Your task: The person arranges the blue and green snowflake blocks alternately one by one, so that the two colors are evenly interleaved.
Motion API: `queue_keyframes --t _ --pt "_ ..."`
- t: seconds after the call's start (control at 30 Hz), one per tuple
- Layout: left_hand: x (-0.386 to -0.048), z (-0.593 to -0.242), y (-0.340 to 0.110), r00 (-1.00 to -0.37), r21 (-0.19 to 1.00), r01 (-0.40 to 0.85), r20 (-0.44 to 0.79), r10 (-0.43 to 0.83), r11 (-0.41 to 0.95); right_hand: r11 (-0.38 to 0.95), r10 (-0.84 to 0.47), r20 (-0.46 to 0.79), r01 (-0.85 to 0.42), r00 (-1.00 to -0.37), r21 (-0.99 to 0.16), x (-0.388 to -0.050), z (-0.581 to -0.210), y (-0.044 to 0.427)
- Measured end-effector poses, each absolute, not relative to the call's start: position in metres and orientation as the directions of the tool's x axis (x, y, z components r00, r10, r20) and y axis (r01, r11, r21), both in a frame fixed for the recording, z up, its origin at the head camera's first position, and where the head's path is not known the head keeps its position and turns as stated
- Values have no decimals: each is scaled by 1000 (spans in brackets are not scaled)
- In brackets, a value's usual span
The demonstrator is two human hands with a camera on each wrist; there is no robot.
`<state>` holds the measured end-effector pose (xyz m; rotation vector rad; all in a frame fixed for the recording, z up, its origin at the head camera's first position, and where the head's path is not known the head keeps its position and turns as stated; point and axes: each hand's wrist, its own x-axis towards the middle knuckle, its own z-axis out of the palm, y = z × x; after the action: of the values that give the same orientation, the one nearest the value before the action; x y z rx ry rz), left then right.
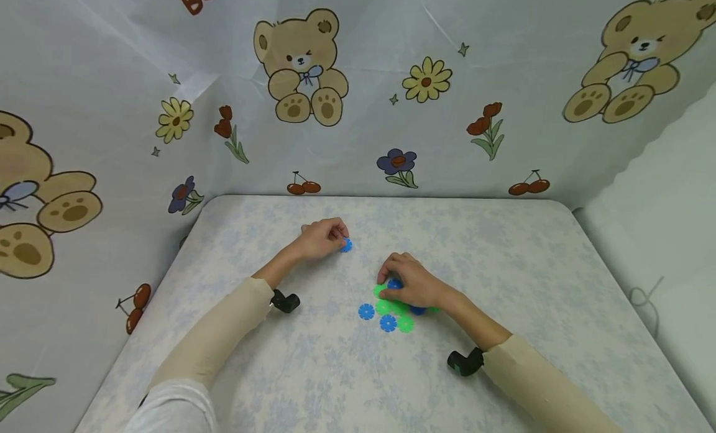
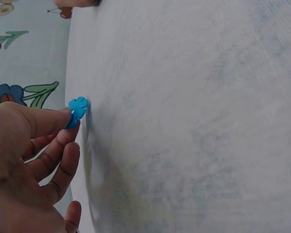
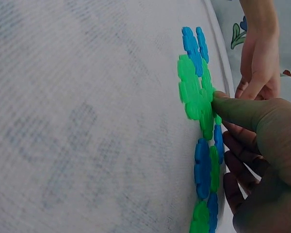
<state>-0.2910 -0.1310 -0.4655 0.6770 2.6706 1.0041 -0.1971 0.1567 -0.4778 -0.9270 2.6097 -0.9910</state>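
Note:
My left hand (image 1: 324,239) is over the left-centre of the table and pinches a blue snowflake disc (image 1: 347,245) between thumb and fingertips. In the left wrist view the notched blue disc (image 2: 78,107) stands edge-up close to the tabletop. My right hand (image 1: 414,282) is at a loose group of blue and green discs, its thumb and fingers around a green snowflake disc (image 1: 380,291). A blue disc (image 1: 394,284) shows under that palm. The right wrist view has the thumb (image 3: 228,103) against green plastic; the other fingertips are partly hidden behind the discs.
Near the right hand lie a blue disc (image 1: 366,312), another blue disc (image 1: 388,323) and a green disc (image 1: 405,323). The pale patterned table (image 1: 503,246) reaches back to a bear-print curtain (image 1: 358,147). Black wrist cameras sit on both forearms.

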Motion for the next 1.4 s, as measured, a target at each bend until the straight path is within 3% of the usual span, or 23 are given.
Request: queue_keyframes --t 0.47,0.83,1.07,1.4 --pt "-287 -467 -142 -918 574 326 0 398 752 594 -628 22 -497 -778 -633 -196 -477 152" --pt "-287 -476 -143 -916 537 354 35 399 766 595 -624 25 -495 -781 -633 -196 -477 153" --pt "-282 -476 -143 -919 544 332 1 395 771 547 -635 52 -497 -771 -673 -196 -477 149" --pt "-287 -479 -145 -920 566 322 -2 393 759 556 -611 -8 -421 -792 -717 -197 -473 144"
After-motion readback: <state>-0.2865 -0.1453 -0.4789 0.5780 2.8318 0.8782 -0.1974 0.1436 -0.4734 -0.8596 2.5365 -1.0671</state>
